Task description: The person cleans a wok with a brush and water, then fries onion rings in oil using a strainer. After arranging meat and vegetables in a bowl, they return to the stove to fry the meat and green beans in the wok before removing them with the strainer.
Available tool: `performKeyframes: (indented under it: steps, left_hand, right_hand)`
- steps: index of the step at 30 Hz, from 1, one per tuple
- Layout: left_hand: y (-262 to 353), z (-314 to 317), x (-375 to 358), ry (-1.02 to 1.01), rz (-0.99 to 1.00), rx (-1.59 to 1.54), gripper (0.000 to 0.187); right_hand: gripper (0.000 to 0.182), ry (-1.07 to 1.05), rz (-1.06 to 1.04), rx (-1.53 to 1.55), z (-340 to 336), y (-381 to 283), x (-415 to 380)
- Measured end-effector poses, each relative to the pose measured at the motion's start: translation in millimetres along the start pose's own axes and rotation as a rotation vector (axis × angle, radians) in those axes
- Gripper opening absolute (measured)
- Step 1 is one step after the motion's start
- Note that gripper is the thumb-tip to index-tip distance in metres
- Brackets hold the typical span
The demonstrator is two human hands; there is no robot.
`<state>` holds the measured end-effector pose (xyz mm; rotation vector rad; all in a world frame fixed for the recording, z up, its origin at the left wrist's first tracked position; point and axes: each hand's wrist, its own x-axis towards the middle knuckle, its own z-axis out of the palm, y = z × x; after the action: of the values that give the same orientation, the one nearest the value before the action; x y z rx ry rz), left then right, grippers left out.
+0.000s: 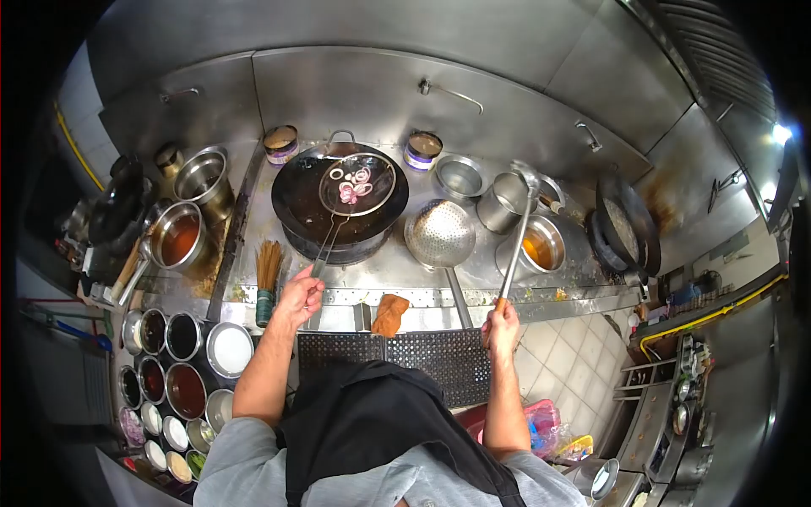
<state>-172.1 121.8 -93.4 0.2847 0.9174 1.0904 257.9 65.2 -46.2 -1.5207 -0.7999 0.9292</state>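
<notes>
The left hand (300, 296) is closed around the end of the long wire handle of a mesh skimmer (356, 184), whose round basket hangs over the dark wok (296, 207) with a few onion rings (355, 183) lying in it, pink and white. The right hand (501, 325) is wrapped around the wooden end of a long ladle (517, 237), whose bowl reaches up near a steel pot (505, 201) at the back of the stove. The skimmer looks light and stiff, but with the basket so far from the grip it probably wants to tip; holding it near the very end, as here, keeps the fingers away from the heat, and a firm wrist should keep the basket level. The onion rings are thin, soft and likely slippery with oil, so they would slide if the mesh tilts. The ladle is steel, heavier towards its bowl, and best held by the wooden end, which stays cooler. A perforated strainer (441, 234) rests just right of the wok, a pot of amber liquid (542, 245) stands beside the ladle's shaft, and an orange cloth (389, 314) lies on the stove's front ledge between the hands.
</notes>
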Motion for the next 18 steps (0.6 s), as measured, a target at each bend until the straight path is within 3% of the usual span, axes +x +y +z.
performKeyframes:
  steps: [4, 6, 13, 15, 17, 18]
  left_hand:
    - [1, -5, -12, -0.101, 0.037, 0.064, 0.071]
    - [0, -3, -28, -0.017, 0.116, 0.242, 0.069]
    - [4, -11, -41, 0.007, 0.144, 0.309, 0.07]
    - [4, -9, -46, 0.019, 0.129, 0.32, 0.072]
    - [3, -6, -52, 0.023, 0.129, 0.327, 0.072]
    - [3, -6, -53, 0.025, 0.126, 0.337, 0.072]
  right_hand:
    - [0.033, -0.096, -0.04, -0.095, 25, 2, -28]
    - [0.035, -0.191, -0.039, -0.123, 40, -5, -41]
    - [0.056, -0.495, -0.109, -0.272, 107, -31, -17]
    - [0.055, -0.491, -0.086, -0.362, 124, -24, -10]
    - [0.057, -0.49, -0.237, -0.562, 141, 4, 6]
    - [0.06, -0.51, -0.139, -0.597, 145, -5, -2]
